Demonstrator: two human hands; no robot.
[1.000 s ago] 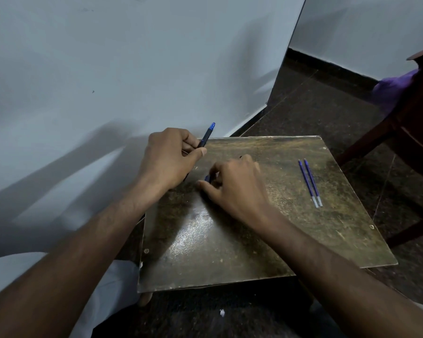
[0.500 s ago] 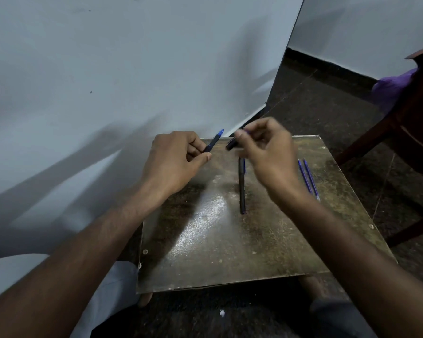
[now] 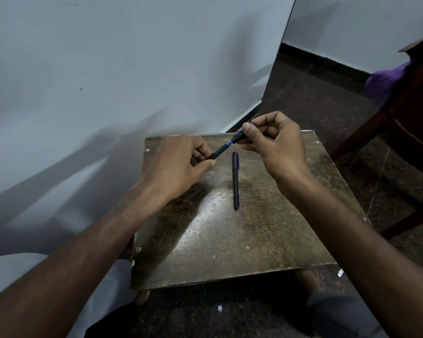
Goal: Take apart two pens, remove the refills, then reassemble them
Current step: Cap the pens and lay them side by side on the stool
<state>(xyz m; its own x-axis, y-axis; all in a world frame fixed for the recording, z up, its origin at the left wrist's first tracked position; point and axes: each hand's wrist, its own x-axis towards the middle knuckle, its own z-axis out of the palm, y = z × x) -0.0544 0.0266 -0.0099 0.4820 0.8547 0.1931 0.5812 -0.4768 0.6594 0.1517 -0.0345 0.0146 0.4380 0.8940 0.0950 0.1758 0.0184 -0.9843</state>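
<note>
My left hand (image 3: 181, 164) grips the dark barrel of a pen (image 3: 220, 150) with a blue tip end, held above the small worn table (image 3: 230, 240). My right hand (image 3: 276, 147) pinches the pen's cap (image 3: 239, 135), which meets the blue end of the barrel. A second capped dark pen (image 3: 235, 180) lies lengthwise on the table just below the two hands. The two blue refills seen earlier on the right of the table are hidden behind my right hand and arm.
A pale wall runs along the left, close to the table's far left corner. A dark wooden chair (image 3: 413, 132) with purple cloth (image 3: 386, 81) stands at the right. Dark floor surrounds the table; my knees are under its near edge.
My right hand lifted off the table with the cap, uncovering the second pen, and has brought the cap to the blue end of the pen in my left hand.
</note>
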